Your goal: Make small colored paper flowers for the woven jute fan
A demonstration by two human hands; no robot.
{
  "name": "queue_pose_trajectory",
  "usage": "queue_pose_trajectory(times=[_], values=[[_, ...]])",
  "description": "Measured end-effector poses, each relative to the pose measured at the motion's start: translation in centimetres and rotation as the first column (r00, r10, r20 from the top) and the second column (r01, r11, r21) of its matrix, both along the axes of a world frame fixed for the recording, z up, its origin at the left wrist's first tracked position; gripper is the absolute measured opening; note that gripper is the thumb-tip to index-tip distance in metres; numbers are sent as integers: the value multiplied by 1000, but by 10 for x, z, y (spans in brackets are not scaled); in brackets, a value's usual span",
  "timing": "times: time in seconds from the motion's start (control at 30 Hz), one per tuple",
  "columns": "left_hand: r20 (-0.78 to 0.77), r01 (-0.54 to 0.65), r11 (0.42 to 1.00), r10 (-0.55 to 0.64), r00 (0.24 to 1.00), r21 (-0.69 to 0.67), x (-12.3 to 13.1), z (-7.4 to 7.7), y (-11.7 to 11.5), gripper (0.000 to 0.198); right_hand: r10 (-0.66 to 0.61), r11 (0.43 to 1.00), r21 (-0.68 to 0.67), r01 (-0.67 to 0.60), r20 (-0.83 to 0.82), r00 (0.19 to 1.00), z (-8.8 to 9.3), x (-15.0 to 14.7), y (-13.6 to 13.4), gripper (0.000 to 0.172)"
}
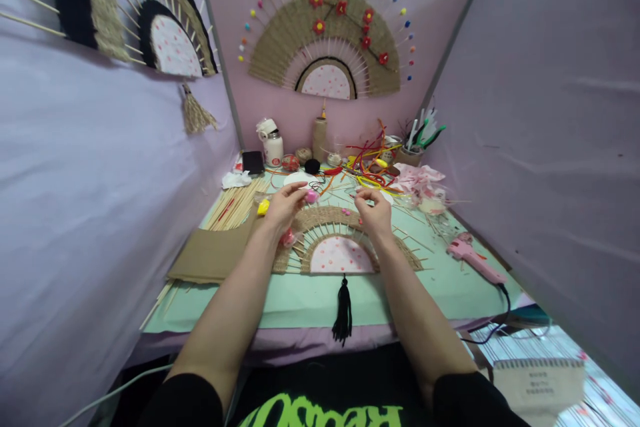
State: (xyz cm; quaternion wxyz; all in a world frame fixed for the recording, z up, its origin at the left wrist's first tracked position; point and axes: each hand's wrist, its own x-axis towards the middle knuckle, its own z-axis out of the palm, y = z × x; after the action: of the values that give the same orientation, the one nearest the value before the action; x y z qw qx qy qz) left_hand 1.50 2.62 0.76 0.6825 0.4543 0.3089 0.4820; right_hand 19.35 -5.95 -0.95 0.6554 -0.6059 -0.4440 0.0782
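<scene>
Woven fan [313, 215]: tassel [343, 313] hung, six o'clock; pink bits [346, 212], twelve; eleven undecorated; left fingers [299, 187] pinching pink lump [311, 196], right fingers [368, 195] pinching tiny unidentified piece [353, 196]

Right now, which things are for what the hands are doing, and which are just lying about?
Likely in use:
pink lump, in the left fingers
lowest fan
its black tassel

Seemingly lying about:
bottle
white wad
glue gun, untouched

Diffuse light, brightest at one o'clock above the pink backdrop [440, 7]; soft shading dulls the lilac cloth wall [75, 180] at nine. Wide-angle distortion stretches the edges; at four, the spiral-bound pad [537, 403] looks blurred.
</scene>
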Motion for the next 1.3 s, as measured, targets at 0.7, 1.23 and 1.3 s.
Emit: queue_pose_trajectory(times=[0.7,1.23,1.3], values=[[-83,81,985,-94,992,-154,-9,16,30,18,209,953,-145,-266,-321,924,-1,-2,28,26],[-873,392,823,230,431,410,39,-13,93,39,209,957,-134,-258,-300,931,-11,0,35,24],[-880,451,778,268,392,438,37,-12,95,33,209,957,-135,-256,-293,933,-11,-1,36,23]])
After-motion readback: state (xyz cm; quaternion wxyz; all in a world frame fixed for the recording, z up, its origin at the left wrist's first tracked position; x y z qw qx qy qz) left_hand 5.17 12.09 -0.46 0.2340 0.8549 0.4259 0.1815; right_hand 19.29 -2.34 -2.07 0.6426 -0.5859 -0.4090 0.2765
